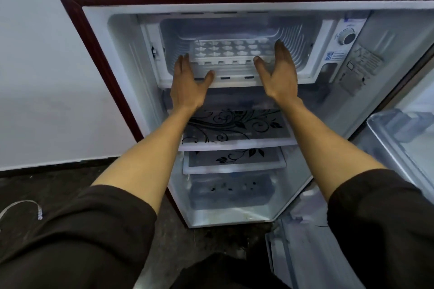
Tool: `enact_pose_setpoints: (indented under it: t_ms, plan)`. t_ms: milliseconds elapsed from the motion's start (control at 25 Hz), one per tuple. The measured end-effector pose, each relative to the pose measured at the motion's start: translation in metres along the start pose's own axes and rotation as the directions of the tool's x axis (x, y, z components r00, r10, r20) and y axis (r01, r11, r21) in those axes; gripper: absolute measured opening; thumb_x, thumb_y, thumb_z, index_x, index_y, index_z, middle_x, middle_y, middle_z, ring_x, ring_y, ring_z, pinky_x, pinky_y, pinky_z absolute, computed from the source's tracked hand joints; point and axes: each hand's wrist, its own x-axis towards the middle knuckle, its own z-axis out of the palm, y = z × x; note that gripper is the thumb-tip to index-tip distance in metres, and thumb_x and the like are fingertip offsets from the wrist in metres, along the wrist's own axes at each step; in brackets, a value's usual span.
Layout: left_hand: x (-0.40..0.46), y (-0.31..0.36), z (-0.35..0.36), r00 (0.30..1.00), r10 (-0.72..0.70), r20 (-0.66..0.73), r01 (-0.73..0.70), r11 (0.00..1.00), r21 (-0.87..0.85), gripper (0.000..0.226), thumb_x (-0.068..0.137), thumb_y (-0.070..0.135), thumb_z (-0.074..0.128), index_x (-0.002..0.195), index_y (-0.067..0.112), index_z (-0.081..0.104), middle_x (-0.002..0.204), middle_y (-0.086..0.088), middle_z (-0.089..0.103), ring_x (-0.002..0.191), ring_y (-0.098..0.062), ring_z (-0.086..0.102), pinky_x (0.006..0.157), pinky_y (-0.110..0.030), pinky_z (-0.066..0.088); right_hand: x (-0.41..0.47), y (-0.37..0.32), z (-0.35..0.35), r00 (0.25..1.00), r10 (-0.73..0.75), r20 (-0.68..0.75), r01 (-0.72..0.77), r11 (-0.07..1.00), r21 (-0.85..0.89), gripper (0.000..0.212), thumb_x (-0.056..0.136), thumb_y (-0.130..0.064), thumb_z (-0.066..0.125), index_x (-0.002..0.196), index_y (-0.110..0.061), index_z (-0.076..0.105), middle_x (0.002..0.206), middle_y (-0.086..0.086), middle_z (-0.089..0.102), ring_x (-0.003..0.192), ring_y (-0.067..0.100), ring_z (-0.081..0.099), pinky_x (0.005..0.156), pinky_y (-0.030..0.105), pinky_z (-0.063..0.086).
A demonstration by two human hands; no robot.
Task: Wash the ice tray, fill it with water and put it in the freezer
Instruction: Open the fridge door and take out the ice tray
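A white ice tray [231, 50] with several cells lies flat on the floor of the freezer compartment [303, 40] at the top of an open maroon fridge [77, 14]. My left hand [187, 82] is spread open at the tray's left front corner, fingers straight, palm facing inward. My right hand [278, 70] is likewise open beside the tray's right end, fingers pointing up into the compartment. Neither hand grips the tray; whether the fingertips touch it cannot be told.
Below the freezer are two glass shelves with a black floral print [234, 124] and a clear drawer [232, 192]. The fridge door [404, 138] stands open at the right. A thermostat dial [347, 36] sits right of the freezer. A white wall is at left.
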Motion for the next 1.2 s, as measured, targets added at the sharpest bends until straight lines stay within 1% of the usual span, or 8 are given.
enact_pose_setpoints:
  t_ms: [160, 320, 440, 680, 880, 960, 1080, 1200]
  plan:
    - [0.04, -0.002, 0.014, 0.998, 0.002, -0.068, -0.001, 1.0, 0.017, 0.084, 0.085, 0.056, 0.057, 0.145, 0.006, 0.026, 0.15, -0.013, 0.034, 0.136, -0.03, 0.036, 0.106, -0.043, 0.037, 0.036, 0.019, 0.007, 0.999, 0.013, 0.041, -0.013, 1.0, -0.003, 0.083, 0.093, -0.047, 0.051, 0.148, 0.002, 0.015, 0.158, 0.016, 0.018, 0.146, 0.027, 0.018, 0.119, 0.033, 0.017]
    - [0.055, 0.001, 0.022, 0.99, -0.142, 0.002, 0.141, 0.982, 0.127, 0.096, 0.082, 0.069, 0.048, 0.148, 0.005, 0.02, 0.152, -0.013, 0.035, 0.139, -0.03, 0.032, 0.111, -0.041, 0.032, 0.059, 0.027, 0.012, 0.987, 0.109, 0.117, -0.112, 0.993, 0.023, 0.079, 0.091, -0.053, 0.049, 0.143, 0.002, 0.027, 0.15, 0.013, 0.037, 0.137, 0.027, 0.036, 0.11, 0.033, 0.032]
    - [0.057, 0.002, 0.024, 0.979, -0.203, -0.029, 0.205, 0.966, 0.158, 0.088, 0.085, 0.069, 0.043, 0.144, 0.006, 0.028, 0.142, -0.013, 0.048, 0.132, -0.032, 0.041, 0.101, -0.042, 0.039, 0.066, 0.028, 0.02, 0.966, 0.235, 0.108, -0.234, 0.972, -0.02, 0.077, 0.091, -0.059, 0.043, 0.142, -0.001, 0.032, 0.144, 0.012, 0.045, 0.132, 0.027, 0.044, 0.101, 0.034, 0.037]
    - [0.057, 0.002, 0.024, 0.977, -0.212, -0.013, 0.212, 0.965, 0.156, 0.076, 0.087, 0.067, 0.041, 0.136, 0.01, 0.038, 0.129, -0.013, 0.058, 0.122, -0.033, 0.051, 0.093, -0.04, 0.042, 0.067, 0.032, 0.021, 0.966, 0.242, 0.092, -0.244, 0.97, 0.002, 0.067, 0.092, -0.055, 0.045, 0.134, -0.002, 0.04, 0.136, 0.014, 0.051, 0.125, 0.029, 0.048, 0.095, 0.035, 0.037]
    - [0.051, 0.003, 0.018, 0.98, -0.201, 0.0, 0.201, 0.979, 0.039, 0.077, 0.085, 0.065, 0.048, 0.14, 0.012, 0.036, 0.13, -0.011, 0.058, 0.123, -0.031, 0.051, 0.092, -0.037, 0.041, 0.067, 0.033, 0.011, 0.967, 0.224, 0.118, -0.245, 0.946, 0.211, 0.014, 0.098, -0.03, 0.046, 0.092, -0.017, 0.044, 0.094, 0.0, 0.051, 0.096, 0.015, 0.044, 0.078, 0.026, 0.035]
    - [0.047, 0.008, 0.01, 0.977, -0.21, 0.031, 0.212, 0.972, -0.103, 0.073, 0.085, 0.058, 0.057, 0.138, 0.01, 0.04, 0.132, -0.008, 0.057, 0.123, -0.029, 0.051, 0.095, -0.035, 0.042, 0.061, 0.024, 0.002, 0.969, 0.229, 0.096, -0.249, 0.903, 0.351, 0.024, 0.096, -0.016, 0.051, 0.077, -0.022, 0.038, 0.077, -0.01, 0.043, 0.089, 0.014, 0.043, 0.067, 0.015, 0.037]
    - [0.041, 0.017, -0.006, 0.97, -0.244, 0.006, 0.227, 0.891, -0.393, 0.063, 0.082, 0.036, 0.072, 0.131, 0.003, 0.05, 0.126, -0.009, 0.061, 0.116, -0.024, 0.057, 0.098, -0.032, 0.047, 0.049, 0.008, -0.009, 0.967, 0.232, 0.107, -0.255, 0.87, 0.421, 0.009, 0.093, -0.009, 0.054, 0.092, -0.011, 0.046, 0.077, -0.011, 0.047, 0.072, 0.004, 0.048, 0.054, 0.002, 0.035]
    - [0.024, 0.029, -0.021, 0.966, -0.256, -0.042, 0.199, 0.835, -0.513, 0.054, 0.079, 0.019, 0.076, 0.124, -0.002, 0.055, 0.122, -0.014, 0.064, 0.113, -0.024, 0.059, 0.096, -0.025, 0.048, 0.035, -0.005, -0.023, 0.974, 0.217, 0.07, -0.223, 0.839, 0.497, 0.01, 0.092, -0.006, 0.056, 0.097, -0.009, 0.048, 0.077, -0.013, 0.049, 0.067, -0.005, 0.047, 0.055, -0.001, 0.035]
